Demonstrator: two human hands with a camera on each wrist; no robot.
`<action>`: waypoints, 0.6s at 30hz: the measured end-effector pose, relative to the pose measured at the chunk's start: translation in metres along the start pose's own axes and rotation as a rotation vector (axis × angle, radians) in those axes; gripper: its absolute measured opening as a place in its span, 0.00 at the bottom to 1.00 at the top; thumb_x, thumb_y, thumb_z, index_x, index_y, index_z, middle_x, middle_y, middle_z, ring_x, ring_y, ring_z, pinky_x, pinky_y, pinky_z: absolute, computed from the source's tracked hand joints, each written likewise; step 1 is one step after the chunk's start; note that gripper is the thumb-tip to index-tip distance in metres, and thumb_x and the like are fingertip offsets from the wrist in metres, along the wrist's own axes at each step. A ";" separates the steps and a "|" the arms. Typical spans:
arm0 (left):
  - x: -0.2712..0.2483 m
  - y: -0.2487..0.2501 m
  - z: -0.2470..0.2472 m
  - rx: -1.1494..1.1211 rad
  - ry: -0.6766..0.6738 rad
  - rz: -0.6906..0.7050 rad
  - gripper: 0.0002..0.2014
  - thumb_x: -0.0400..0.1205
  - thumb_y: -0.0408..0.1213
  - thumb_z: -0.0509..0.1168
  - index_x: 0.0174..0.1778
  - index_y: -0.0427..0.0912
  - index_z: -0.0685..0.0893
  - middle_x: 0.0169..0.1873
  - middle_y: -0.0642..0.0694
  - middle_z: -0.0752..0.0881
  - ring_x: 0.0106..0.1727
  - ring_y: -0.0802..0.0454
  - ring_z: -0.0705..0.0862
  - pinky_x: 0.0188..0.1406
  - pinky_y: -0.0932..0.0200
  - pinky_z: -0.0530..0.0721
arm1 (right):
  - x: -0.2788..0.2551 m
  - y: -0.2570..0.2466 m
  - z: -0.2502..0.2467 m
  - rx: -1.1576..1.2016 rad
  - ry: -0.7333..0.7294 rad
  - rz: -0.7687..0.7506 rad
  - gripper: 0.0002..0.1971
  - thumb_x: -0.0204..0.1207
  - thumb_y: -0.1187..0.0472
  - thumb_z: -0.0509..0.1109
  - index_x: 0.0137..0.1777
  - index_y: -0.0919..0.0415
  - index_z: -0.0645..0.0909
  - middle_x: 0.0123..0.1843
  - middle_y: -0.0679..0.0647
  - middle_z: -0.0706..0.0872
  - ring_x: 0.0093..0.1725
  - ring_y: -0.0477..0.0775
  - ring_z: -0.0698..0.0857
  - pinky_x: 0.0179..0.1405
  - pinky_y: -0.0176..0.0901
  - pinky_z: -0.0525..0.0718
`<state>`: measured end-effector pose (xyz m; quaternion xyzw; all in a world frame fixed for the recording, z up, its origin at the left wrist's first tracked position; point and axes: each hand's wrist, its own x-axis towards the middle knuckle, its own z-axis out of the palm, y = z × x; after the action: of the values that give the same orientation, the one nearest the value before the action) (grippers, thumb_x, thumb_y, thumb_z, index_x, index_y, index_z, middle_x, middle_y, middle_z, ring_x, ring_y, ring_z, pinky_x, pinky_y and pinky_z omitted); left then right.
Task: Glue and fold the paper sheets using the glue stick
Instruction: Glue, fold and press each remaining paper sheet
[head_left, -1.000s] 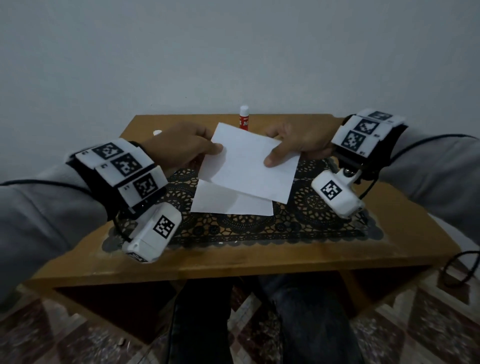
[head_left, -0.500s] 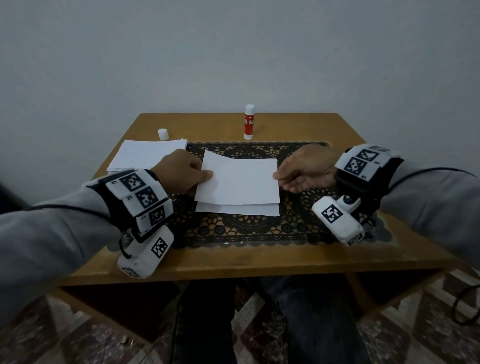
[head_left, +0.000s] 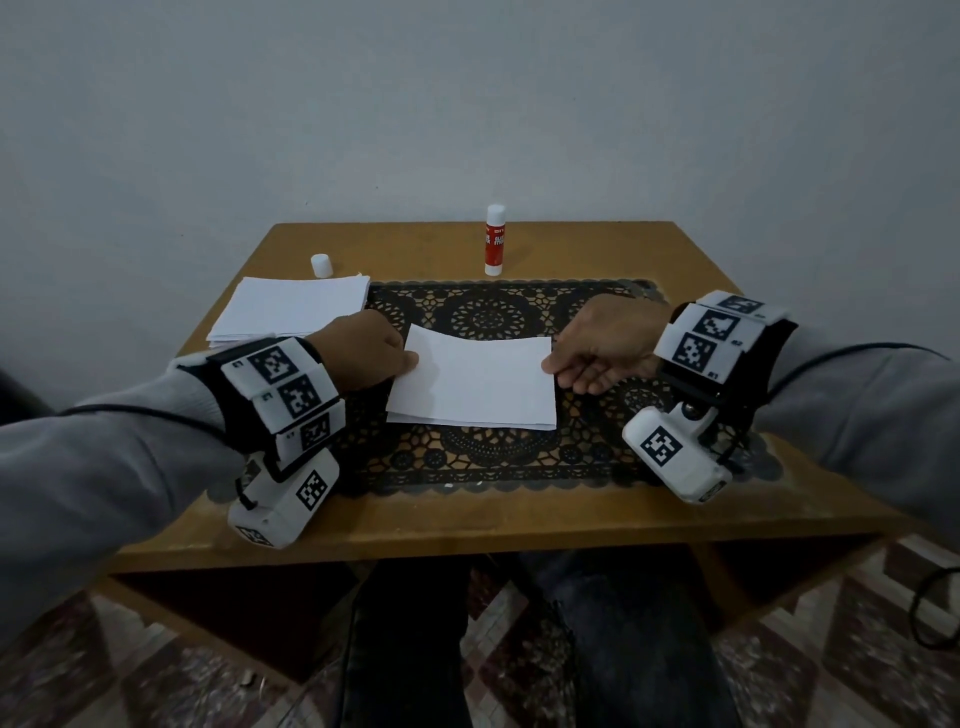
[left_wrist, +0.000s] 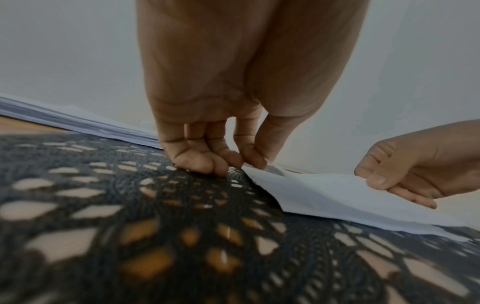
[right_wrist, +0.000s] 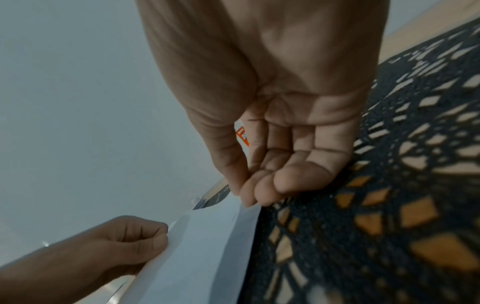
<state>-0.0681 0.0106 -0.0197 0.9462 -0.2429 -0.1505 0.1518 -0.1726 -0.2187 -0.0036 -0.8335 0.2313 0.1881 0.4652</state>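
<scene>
My left hand (head_left: 363, 349) fingers pinch the folded sheet (head_left: 475, 382) at its left edge, right hand (head_left: 605, 347) fingers pinch the right edge; top flap has just come down onto the lower half on the mat (head_left: 498, 452), so creasing is next.

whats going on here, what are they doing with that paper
A person seated at a small wooden table is folding a white paper sheet on a black lace mat. The left hand pinches the sheet's left edge and the right hand pinches its right edge, with the upper layer nearly lined up over the lower one. The glue stick stands upright and uncapped at the back of the table, its white cap apart to the left, behind a stack of paper sheets.
</scene>
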 end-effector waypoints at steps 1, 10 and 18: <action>0.000 0.000 0.000 0.011 0.000 0.001 0.21 0.84 0.42 0.63 0.25 0.40 0.75 0.27 0.45 0.75 0.31 0.51 0.73 0.31 0.58 0.69 | -0.001 0.000 0.001 -0.009 0.007 -0.002 0.06 0.76 0.66 0.74 0.46 0.70 0.85 0.34 0.59 0.86 0.29 0.51 0.82 0.32 0.39 0.81; 0.002 -0.002 0.003 0.044 0.012 0.026 0.18 0.83 0.42 0.65 0.27 0.39 0.78 0.31 0.44 0.79 0.32 0.52 0.75 0.30 0.61 0.70 | -0.003 -0.004 0.008 -0.092 0.059 -0.003 0.05 0.77 0.66 0.73 0.43 0.69 0.84 0.32 0.58 0.85 0.27 0.50 0.80 0.29 0.37 0.80; 0.002 -0.004 0.004 0.081 0.040 0.053 0.17 0.81 0.44 0.67 0.27 0.42 0.78 0.33 0.45 0.82 0.32 0.55 0.76 0.29 0.62 0.71 | 0.000 -0.003 0.013 -0.157 0.106 -0.026 0.08 0.77 0.67 0.74 0.37 0.68 0.83 0.30 0.58 0.85 0.23 0.49 0.80 0.23 0.36 0.79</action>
<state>-0.0665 0.0120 -0.0250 0.9477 -0.2707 -0.1174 0.1221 -0.1724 -0.2061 -0.0076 -0.8792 0.2291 0.1553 0.3879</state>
